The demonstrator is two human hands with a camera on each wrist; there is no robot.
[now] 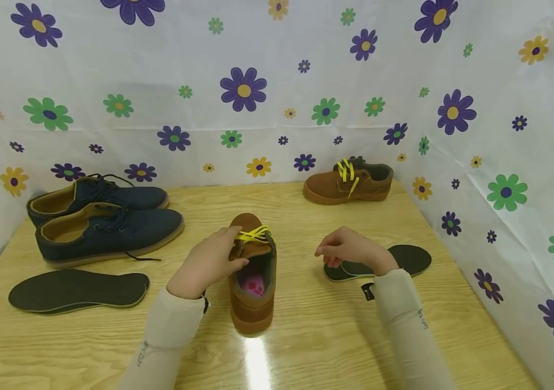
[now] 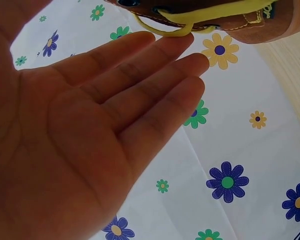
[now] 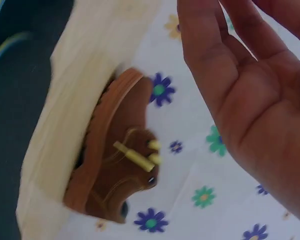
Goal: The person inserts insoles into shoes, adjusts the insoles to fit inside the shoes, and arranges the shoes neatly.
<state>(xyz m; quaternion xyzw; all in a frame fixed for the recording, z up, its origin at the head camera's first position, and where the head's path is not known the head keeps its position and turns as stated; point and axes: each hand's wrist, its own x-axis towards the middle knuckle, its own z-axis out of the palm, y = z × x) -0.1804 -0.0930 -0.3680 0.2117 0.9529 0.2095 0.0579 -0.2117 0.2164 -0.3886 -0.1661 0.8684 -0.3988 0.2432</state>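
A brown shoe (image 1: 252,311) with yellow laces (image 1: 253,234) stands mid-table, toe pointing away, a pink patch (image 1: 253,286) showing on its inside. My left hand (image 1: 211,260) is at its left side, thumb over the opening and fingers by the laces. In the left wrist view those fingers (image 2: 162,100) are straight, tips right at a yellow lace loop (image 2: 180,31). To the right, my right hand (image 1: 350,250) hangs above dark insoles (image 1: 411,259), fingers loosely bent with nothing in them. The right wrist view has the other brown shoe (image 3: 122,150) beyond the hand.
The second brown shoe (image 1: 347,187) stands at the back right by the flowered cloth wall (image 1: 277,49). Two navy shoes (image 1: 133,230) with dark laces are at the left, and dark insoles (image 1: 79,290) lie in front of them. A small black tag (image 1: 367,291) shows by the right cuff.
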